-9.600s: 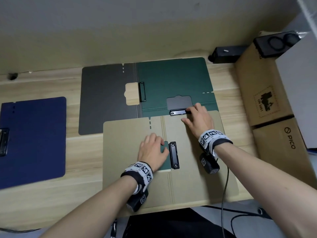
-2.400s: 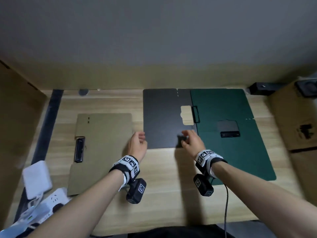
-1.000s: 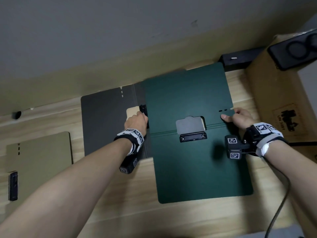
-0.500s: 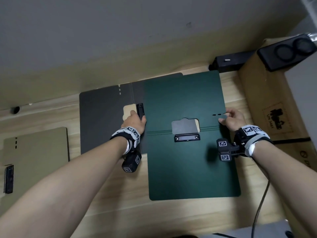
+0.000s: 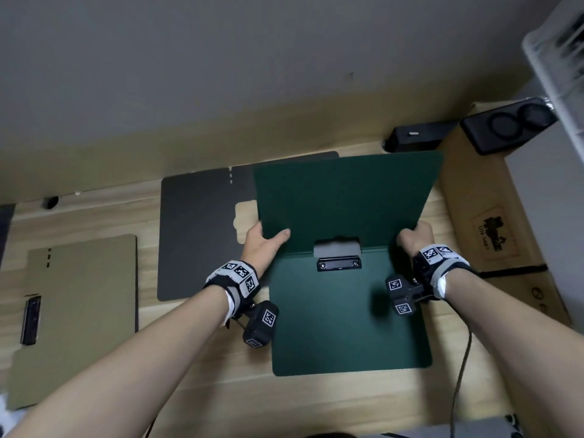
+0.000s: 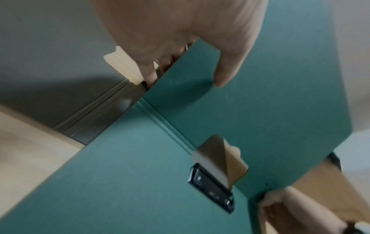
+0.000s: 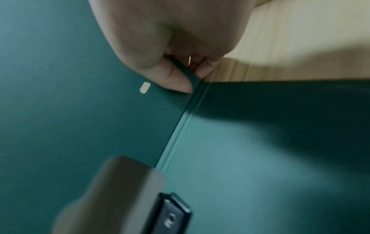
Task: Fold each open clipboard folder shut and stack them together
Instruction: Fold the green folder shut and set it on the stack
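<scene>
The green clipboard folder (image 5: pixel 344 314) lies half open on the desk, its far cover (image 5: pixel 344 197) raised off the surface and tilted toward me. A black clip (image 5: pixel 339 264) sits at its hinge. My left hand (image 5: pixel 265 245) grips the cover's left edge, thumb on the inner face (image 6: pixel 226 74). My right hand (image 5: pixel 414 238) pinches the cover's right edge near the hinge (image 7: pixel 180 82). A dark grey folder (image 5: pixel 202 235) lies open and flat behind it, partly hidden. A tan folder (image 5: pixel 79 308) lies folded shut at the left.
Cardboard boxes (image 5: pixel 493 235) stand along the right side, with a black device (image 5: pixel 508 124) on top. A black block (image 5: pixel 414 139) sits by the wall behind the green folder. A cable (image 5: pixel 461 371) runs from my right wrist over the wooden desk (image 5: pixel 196 368).
The green folder's far cover has lifted from flat to a raised tilt. My left hand left the grey folder's clip and took the cover's left edge; my right hand kept the right edge.
</scene>
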Tool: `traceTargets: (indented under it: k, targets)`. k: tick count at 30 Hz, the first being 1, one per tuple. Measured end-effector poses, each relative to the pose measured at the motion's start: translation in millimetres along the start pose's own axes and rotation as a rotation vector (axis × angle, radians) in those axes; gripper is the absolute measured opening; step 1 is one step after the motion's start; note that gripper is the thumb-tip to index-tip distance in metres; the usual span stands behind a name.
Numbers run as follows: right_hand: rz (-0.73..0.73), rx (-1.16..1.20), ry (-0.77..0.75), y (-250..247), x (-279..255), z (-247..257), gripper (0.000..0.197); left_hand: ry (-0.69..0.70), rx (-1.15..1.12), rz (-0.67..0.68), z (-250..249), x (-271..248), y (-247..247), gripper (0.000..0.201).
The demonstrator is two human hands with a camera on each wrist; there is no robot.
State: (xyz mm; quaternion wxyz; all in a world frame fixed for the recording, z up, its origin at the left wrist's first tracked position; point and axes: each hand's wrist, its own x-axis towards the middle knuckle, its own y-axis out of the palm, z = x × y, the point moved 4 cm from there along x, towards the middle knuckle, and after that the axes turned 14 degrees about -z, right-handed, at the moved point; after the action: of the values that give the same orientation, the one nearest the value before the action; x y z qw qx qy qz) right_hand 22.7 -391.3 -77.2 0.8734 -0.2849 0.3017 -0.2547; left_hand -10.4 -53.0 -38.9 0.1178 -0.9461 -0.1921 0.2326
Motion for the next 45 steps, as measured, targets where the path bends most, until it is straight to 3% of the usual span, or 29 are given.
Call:
traceTargets:
  k: [3, 7, 10, 12, 14, 18, 20, 22, 24, 27, 30, 32, 34, 37, 40, 42, 43, 45]
  targets:
    - [0.044, 0.076, -0.023, 6.8, -6.2, 10.3, 0.041, 0.026, -0.070, 0.002, -4.3, -2.1, -16.9, 0.024]
    - [0.083, 0.188, -0.094, 20.6, -19.1, 30.1, 0.029, 0.014, -0.113, -0.056, -4.2, -7.4, -52.3, 0.013]
    - [0.072, 0.304, -0.083, 31.4, -34.5, 44.7, 0.024, 0.011, -0.159, -0.182, 4.0, -9.3, -86.9, 0.006]
    - [0.105, 0.322, -0.057, 40.3, -49.8, 48.0, 0.019, -0.005, -0.177, -0.269, 12.5, -12.0, -115.8, 0.014]
    - [0.122, 0.266, -0.092, 50.2, -63.0, 49.8, 0.017, -0.043, -0.219, -0.332, 26.6, -12.7, -144.8, 0.032]
    - [0.204, 0.039, -0.303, 70.8, -107.8, 59.0, 0.016, -0.108, -0.242, -0.506, 57.1, -22.9, -200.3, 0.019]
    - [0.273, -0.070, -0.385, 84.6, -137.4, 55.1, 0.019, -0.155, -0.196, -0.591, 66.4, -41.3, -222.5, 0.034]
    - [0.372, -0.207, -0.432, 98.4, -170.5, 45.0, 0.026, -0.179, -0.138, -0.607, 77.8, -62.8, -238.6, 0.036]
    - [0.467, -0.328, -0.500, 114.2, -202.6, 33.1, 0.035, -0.192, -0.077, -0.564, 94.7, -81.7, -252.3, 0.024]
    - [0.501, -0.503, -0.657, 129.9, -239.8, 24.6, 0.048, -0.194, 0.037, -0.487, 121.1, -101.9, -265.1, 0.016]
    - [0.566, -0.643, -0.718, 136.0, -259.2, 20.4, 0.055, -0.149, 0.146, -0.419, 138.6, -119.0, -265.1, 0.006]
    - [0.567, -0.712, -0.765, 135.4, -266.1, 18.9, 0.054, -0.098, 0.252, -0.352, 139.8, -128.6, -262.5, 0.015]
    - [0.547, -0.709, -0.769, 130.5, -269.3, 19.2, 0.053, -0.051, 0.365, -0.256, 136.2, -134.7, -257.8, 0.011]
    - [0.515, -0.602, -0.744, 118.1, -273.8, 24.4, 0.046, -0.046, 0.611, -0.069, 129.5, -143.2, -246.6, 0.030]
    - [0.491, -0.443, -0.701, 103.2, -276.7, 31.9, 0.038, 0.138, 0.586, 0.027, 115.6, -147.7, -234.8, 0.016]
    - [0.466, -0.336, -0.671, 92.0, -276.4, 36.0, 0.038, 0.283, 0.506, 0.100, 111.2, -149.3, -222.7, 0.075]
    - [0.462, -0.251, -0.632, 87.8, -274.1, 35.6, 0.038, 0.314, 0.542, 0.124, 111.1, -149.6, -217.0, 0.089]
    - [0.462, -0.048, -0.479, 75.7, -275.5, 36.3, 0.036, 0.370, 0.694, 0.123, 112.5, -148.3, -203.2, 0.094]
